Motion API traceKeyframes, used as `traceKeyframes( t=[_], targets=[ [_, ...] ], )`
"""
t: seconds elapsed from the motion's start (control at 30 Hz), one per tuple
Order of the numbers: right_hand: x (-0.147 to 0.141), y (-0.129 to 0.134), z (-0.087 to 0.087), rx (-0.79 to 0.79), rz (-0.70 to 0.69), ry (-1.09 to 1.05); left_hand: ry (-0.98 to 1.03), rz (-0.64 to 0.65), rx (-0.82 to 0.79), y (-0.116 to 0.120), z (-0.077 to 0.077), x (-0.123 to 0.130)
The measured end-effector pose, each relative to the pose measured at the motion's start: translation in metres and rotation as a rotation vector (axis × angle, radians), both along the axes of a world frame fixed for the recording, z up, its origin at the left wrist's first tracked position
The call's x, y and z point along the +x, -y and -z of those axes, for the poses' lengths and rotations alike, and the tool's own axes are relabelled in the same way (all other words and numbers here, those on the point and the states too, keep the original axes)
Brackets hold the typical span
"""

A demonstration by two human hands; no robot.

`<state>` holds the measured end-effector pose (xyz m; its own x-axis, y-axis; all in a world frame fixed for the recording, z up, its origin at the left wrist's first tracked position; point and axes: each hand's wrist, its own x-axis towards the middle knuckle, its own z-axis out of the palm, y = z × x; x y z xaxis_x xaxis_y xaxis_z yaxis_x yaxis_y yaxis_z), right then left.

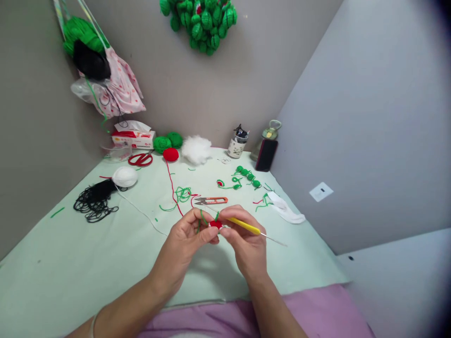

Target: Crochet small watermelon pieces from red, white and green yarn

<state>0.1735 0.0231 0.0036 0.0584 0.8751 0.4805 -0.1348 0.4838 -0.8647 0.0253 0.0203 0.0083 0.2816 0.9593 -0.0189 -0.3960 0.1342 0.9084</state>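
Note:
Between both hands, over the table's near middle, is a small red crochet piece point(215, 225) with a white and green edge. My left hand point(188, 237) pinches its left side between thumb and fingers, with green yarn point(202, 217) running up by the index finger. Closed around a yellow-handled crochet hook point(248, 226), my right hand point(249, 246) also touches the piece's right side with its thumb. The hook's handle slants down to the right, and a thin metal end sticks out past the hand. Just beyond the fingers lie orange thread snips point(216, 200).
Red yarn point(171, 154), green yarn point(162, 144), white yarn point(125, 177) and black yarn point(95, 199) lie left, near red scissors point(141, 159). White stuffing point(196, 149), a pen cup point(237, 144) and a phone point(267, 155) stand along the back. Green crochet pieces point(248, 176) lie right.

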Motion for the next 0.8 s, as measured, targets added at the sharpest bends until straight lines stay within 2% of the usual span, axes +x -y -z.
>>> traceKeyframes(
  t=[0.1, 0.17, 0.2, 0.3, 0.33, 0.37, 0.4, 0.5, 0.53, 0.63, 0.8],
  targets=[
    [0.003, 0.004, 0.001, -0.092, -0.014, -0.064, -0.086, 0.069, 0.049, -0.005, -0.002, -0.009],
    [0.007, 0.006, 0.002, -0.140, -0.016, -0.114, -0.234, 0.066, 0.139, -0.015, -0.005, -0.025],
    [0.009, 0.007, 0.002, -0.161, -0.024, -0.138, -0.348, -0.027, 0.223, -0.021, -0.006, -0.034],
    [0.014, 0.009, 0.004, -0.191, -0.064, -0.181, -0.580, -0.479, 0.404, -0.034, -0.010, -0.059],
    [0.014, 0.010, 0.004, -0.193, -0.076, -0.184, -0.583, -0.528, 0.408, -0.036, -0.011, -0.063],
    [0.013, 0.010, 0.005, -0.190, -0.088, -0.184, -0.557, -0.500, 0.389, -0.035, -0.011, -0.064],
    [0.012, 0.011, 0.005, -0.186, -0.099, -0.179, -0.515, -0.402, 0.345, -0.033, -0.010, -0.061],
    [0.006, 0.012, 0.005, -0.169, -0.122, -0.128, -0.349, 0.041, 0.174, -0.021, -0.006, -0.041],
    [0.005, 0.013, 0.005, -0.159, -0.118, -0.101, -0.270, 0.118, 0.119, -0.017, -0.004, -0.033],
    [0.007, 0.015, 0.006, -0.121, -0.074, 0.004, -0.096, 0.165, -0.010, -0.010, 0.002, -0.017],
    [0.020, 0.021, 0.008, -0.152, -0.116, 0.096, -0.043, 0.265, -0.132, -0.007, 0.009, -0.014]
  ],
)
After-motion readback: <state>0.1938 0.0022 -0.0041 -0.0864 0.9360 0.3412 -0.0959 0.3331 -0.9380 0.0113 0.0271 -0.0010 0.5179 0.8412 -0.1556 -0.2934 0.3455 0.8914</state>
